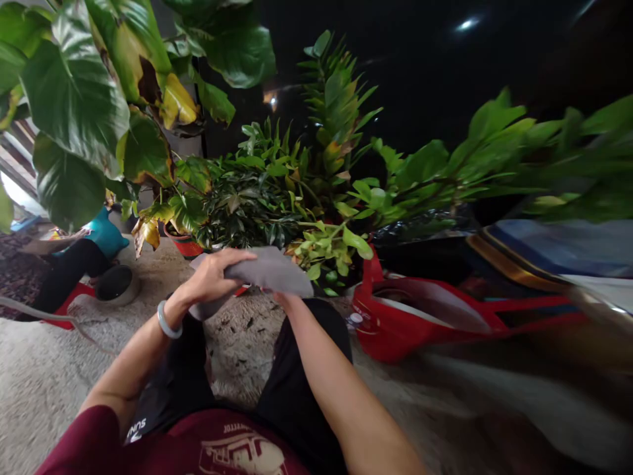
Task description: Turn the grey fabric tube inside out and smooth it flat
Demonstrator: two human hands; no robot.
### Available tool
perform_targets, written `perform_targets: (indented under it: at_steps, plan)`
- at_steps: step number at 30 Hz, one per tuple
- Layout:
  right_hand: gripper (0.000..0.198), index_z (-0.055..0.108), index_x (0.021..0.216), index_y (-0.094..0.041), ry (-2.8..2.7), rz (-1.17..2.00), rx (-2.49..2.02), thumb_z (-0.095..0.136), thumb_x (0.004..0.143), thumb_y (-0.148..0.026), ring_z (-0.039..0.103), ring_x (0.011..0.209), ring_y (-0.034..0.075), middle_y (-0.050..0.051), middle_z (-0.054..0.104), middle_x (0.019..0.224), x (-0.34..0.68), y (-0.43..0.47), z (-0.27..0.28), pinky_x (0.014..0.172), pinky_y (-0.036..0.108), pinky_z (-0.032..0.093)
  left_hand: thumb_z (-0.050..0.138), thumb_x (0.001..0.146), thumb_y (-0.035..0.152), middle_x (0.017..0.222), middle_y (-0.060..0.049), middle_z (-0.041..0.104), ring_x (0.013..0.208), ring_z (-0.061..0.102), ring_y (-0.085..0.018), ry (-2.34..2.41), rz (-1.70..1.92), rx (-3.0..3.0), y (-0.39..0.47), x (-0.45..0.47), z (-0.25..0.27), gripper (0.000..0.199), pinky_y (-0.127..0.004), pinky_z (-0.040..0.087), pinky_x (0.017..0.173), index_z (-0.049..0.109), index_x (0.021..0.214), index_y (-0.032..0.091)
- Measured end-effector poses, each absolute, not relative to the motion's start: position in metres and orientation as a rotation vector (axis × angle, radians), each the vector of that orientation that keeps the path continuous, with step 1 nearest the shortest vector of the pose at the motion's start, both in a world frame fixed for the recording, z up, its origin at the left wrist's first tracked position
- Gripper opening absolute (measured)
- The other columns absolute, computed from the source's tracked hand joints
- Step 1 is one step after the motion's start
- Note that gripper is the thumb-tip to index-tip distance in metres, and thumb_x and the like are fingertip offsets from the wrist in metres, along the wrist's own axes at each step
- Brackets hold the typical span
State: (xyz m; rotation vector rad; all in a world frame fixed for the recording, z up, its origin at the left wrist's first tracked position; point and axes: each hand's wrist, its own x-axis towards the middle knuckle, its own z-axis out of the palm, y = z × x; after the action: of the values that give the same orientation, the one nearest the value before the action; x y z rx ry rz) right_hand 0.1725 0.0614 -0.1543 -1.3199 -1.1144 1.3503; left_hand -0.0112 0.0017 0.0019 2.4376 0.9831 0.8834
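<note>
A grey cloth (271, 270) hangs between my two hands, over my knees and in front of the potted plants. My left hand (215, 272) is closed on its left part, thumb and fingers pressed around the fabric; a pale bangle (169, 320) circles that wrist. Part of the same cloth droops below my left palm. My right hand (281, 298) reaches up to the cloth's right part from below. The fabric covers its fingers, so their grip is hidden.
Leafy plants (252, 191) stand ahead, one in a red pot (184, 243). To the right is a red bag (390, 330) beside stacked, blurred items (544, 254). At left, another person (54, 267) sits near a grey bowl (117, 285). A cable (44, 311) crosses the concrete floor (30, 382).
</note>
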Motion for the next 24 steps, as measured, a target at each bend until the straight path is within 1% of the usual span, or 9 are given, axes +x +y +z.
perform_targets:
  at_steps: [2, 4, 6, 9, 12, 14, 19, 21, 24]
  plan:
    - [0.028, 0.068, 0.111, -0.014, -1.04, 1.399, -1.362, 0.065, 0.097, -0.038, 0.07, 0.079, 0.017, 0.007, 0.072, 0.1, 0.173, 0.06, -0.152, 0.068, 0.033, 0.06, 0.067, 0.079, 0.014, 0.132, -0.007, 0.069, 0.123, 0.064, -0.025, 1.087, 1.177, 2.405, 0.019, -0.009, 0.021, 0.056, -0.039, 0.049, 0.11, 0.065, 0.134, 0.023]
    - [0.018, 0.067, 0.092, -0.015, -0.949, 1.438, -1.367, 0.07, 0.09, -0.033, 0.061, 0.052, 0.012, 0.002, 0.07, 0.071, 0.172, 0.058, -0.148, 0.047, 0.023, 0.05, 0.067, 0.079, 0.013, 0.136, -0.008, 0.066, 0.128, 0.06, -0.026, 1.23, 1.425, 2.357, 0.042, -0.007, 0.033, 0.059, -0.042, 0.045, 0.114, 0.063, 0.137, 0.023]
    - [0.018, 0.065, 0.081, -0.016, -0.894, 1.45, -1.346, 0.074, 0.083, -0.032, 0.055, 0.041, 0.01, 0.0, 0.066, 0.058, 0.17, 0.055, -0.145, 0.038, 0.02, 0.041, 0.066, 0.079, 0.013, 0.138, -0.008, 0.065, 0.13, 0.059, -0.026, 1.335, 1.513, 2.325, 0.058, -0.008, 0.03, 0.061, -0.042, 0.045, 0.115, 0.062, 0.138, 0.022]
    - [0.015, 0.065, 0.075, -0.018, -0.838, 1.455, -1.312, 0.074, 0.078, -0.029, 0.054, 0.04, 0.012, 0.001, 0.067, 0.056, 0.169, 0.055, -0.142, 0.036, 0.021, 0.039, 0.066, 0.076, 0.011, 0.134, -0.009, 0.066, 0.126, 0.062, -0.026, 1.338, 1.299, 2.359, 0.048, -0.014, -0.002, 0.06, -0.042, 0.048, 0.111, 0.065, 0.134, 0.022]
    - [0.011, 0.066, 0.07, -0.019, -0.802, 1.445, -1.284, 0.071, 0.077, -0.025, 0.063, 0.049, 0.016, 0.005, 0.07, 0.06, 0.17, 0.058, -0.144, 0.042, 0.024, 0.047, 0.066, 0.074, 0.009, 0.13, -0.008, 0.069, 0.119, 0.066, -0.026, 1.145, 0.884, 2.42, 0.011, -0.023, -0.041, 0.058, -0.041, 0.052, 0.106, 0.068, 0.13, 0.024]
    - [0.011, 0.066, 0.068, -0.019, -0.792, 1.447, -1.273, 0.07, 0.076, -0.024, 0.068, 0.056, 0.019, 0.007, 0.072, 0.063, 0.17, 0.06, -0.145, 0.047, 0.025, 0.051, 0.067, 0.075, 0.01, 0.128, -0.007, 0.071, 0.117, 0.067, -0.025, 1.083, 0.818, 2.404, -0.01, -0.03, -0.05, 0.057, -0.041, 0.054, 0.104, 0.069, 0.129, 0.025]
    - [0.01, 0.068, 0.074, -0.018, -0.821, 1.46, -1.292, 0.073, 0.074, -0.026, 0.056, 0.04, 0.012, 0.001, 0.067, 0.055, 0.167, 0.058, -0.145, 0.035, 0.02, 0.039, 0.071, 0.075, 0.012, 0.127, -0.008, 0.071, 0.119, 0.066, -0.025, 1.451, 1.497, 2.158, 0.012, -0.057, -0.004, 0.052, -0.043, 0.051, 0.109, 0.069, 0.127, 0.019]
    - [0.012, 0.066, 0.075, -0.018, -0.833, 1.46, -1.296, 0.073, 0.074, -0.027, 0.054, 0.037, 0.01, 0.0, 0.067, 0.054, 0.165, 0.056, -0.143, 0.034, 0.018, 0.039, 0.072, 0.075, 0.012, 0.128, -0.008, 0.071, 0.12, 0.065, -0.026, 1.63, 1.707, 2.042, 0.036, -0.068, 0.013, 0.055, -0.046, 0.049, 0.111, 0.067, 0.129, 0.017]
    - [0.014, 0.064, 0.077, -0.018, -0.869, 1.452, -1.297, 0.074, 0.074, -0.028, 0.055, 0.037, 0.01, -0.001, 0.067, 0.052, 0.166, 0.053, -0.141, 0.034, 0.018, 0.041, 0.071, 0.073, 0.009, 0.129, -0.01, 0.07, 0.121, 0.064, -0.03, 1.84, 1.556, 2.015, 0.05, -0.077, 0.002, 0.057, -0.047, 0.048, 0.112, 0.069, 0.129, 0.02]
